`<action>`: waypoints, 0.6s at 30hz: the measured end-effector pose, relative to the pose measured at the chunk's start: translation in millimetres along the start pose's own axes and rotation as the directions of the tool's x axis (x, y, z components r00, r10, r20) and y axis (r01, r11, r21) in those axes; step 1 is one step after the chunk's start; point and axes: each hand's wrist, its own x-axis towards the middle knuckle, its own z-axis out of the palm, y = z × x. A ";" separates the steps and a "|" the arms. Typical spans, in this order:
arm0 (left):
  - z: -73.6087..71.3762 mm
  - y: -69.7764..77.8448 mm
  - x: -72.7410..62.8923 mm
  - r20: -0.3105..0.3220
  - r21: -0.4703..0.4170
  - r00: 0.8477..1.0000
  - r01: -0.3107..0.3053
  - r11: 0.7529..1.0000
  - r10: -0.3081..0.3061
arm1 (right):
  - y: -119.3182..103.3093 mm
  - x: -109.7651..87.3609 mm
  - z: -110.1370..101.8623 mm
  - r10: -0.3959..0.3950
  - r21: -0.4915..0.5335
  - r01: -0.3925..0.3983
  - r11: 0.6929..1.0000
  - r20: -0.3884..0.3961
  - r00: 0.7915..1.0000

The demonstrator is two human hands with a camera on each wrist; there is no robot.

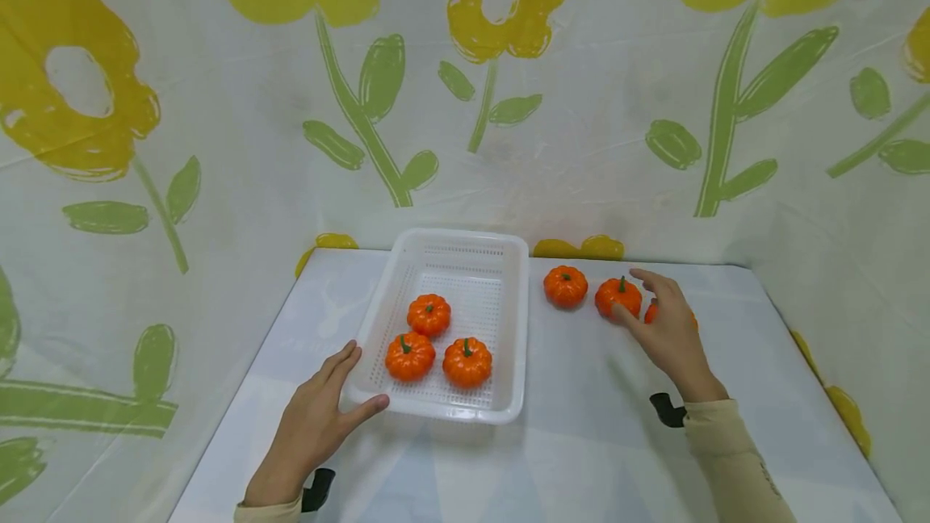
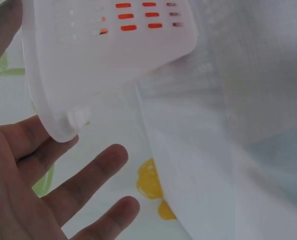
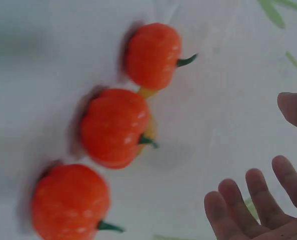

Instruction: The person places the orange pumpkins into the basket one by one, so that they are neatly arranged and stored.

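My left hand (image 1: 311, 420) rests at the near left corner of a white plastic basket (image 1: 521, 329), thumb by the front rim and fingers along the left side. In the left wrist view, two fingertips touch the basket's rim (image 2: 63, 131) while the other fingers spread apart. Three small orange pumpkins, one of them the front right pumpkin (image 1: 467, 362), lie inside. My right hand (image 1: 670, 339), fingers spread, hovers over the pumpkins to the basket's right. Nearest its thumb and fingers is the middle pumpkin (image 1: 616, 297); another pumpkin (image 1: 650, 313) is partly hidden behind the hand.
Closest to the basket on its right sits a pumpkin (image 1: 565, 286) with a green stem. All of this stands on a pale table (image 1: 581, 442). Flower-patterned cloth (image 1: 581, 144) hangs behind the table and along both sides.
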 end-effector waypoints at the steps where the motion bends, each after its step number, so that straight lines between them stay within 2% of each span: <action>1: 0.2 -0.3 -0.1 -0.001 -0.001 1.000 0.001 1.000 -0.001 | 4.6 -1.9 -1.9 0.028 -0.014 -0.028 1.000 0.001 1.000; 4: 1.0 -0.3 0.2 0.001 0.000 1.000 0.008 1.000 -0.008 | 20.5 -6.4 -7.1 0.115 -0.046 -0.115 0.992 0.004 0.993; 7: 1.2 0.5 0.7 0.007 0.005 1.000 0.020 1.000 -0.020 | 36.1 -8.5 -11.6 0.208 -0.068 -0.206 0.976 0.022 0.978; 15: 0.1 1.4 -0.3 0.005 0.001 1.000 0.018 1.000 -0.018 | 74.5 -11.8 -16.0 0.356 -0.092 -0.350 0.932 0.060 0.933; 18: 0.1 1.3 -0.1 0.005 0.003 1.000 0.022 1.000 -0.022 | 83.4 -12.2 -15.9 0.386 -0.115 -0.377 0.919 0.075 0.919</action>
